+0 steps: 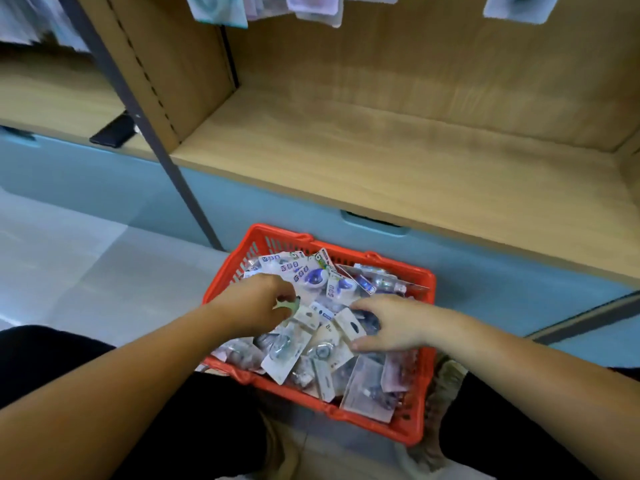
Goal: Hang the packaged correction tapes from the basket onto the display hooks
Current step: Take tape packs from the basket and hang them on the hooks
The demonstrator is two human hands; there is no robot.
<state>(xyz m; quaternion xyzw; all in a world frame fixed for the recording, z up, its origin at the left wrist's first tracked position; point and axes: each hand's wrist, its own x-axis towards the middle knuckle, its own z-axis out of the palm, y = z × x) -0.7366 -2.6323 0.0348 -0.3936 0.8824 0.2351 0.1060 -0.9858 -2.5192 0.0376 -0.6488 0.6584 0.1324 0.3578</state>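
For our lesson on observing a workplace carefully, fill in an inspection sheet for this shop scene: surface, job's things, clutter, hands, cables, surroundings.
Surface: pale floor; the red basket stands on it.
Job's things: packaged correction tapes heaped in the basket; hanging packs above, blurred.
Clutter: dark flat object on the next shelf bay.
Hands: left hand pinches a pale green item; right hand rests open on the heap.
Cables: nothing seen.
Surroundings: wooden shelf, blue drawers beneath.
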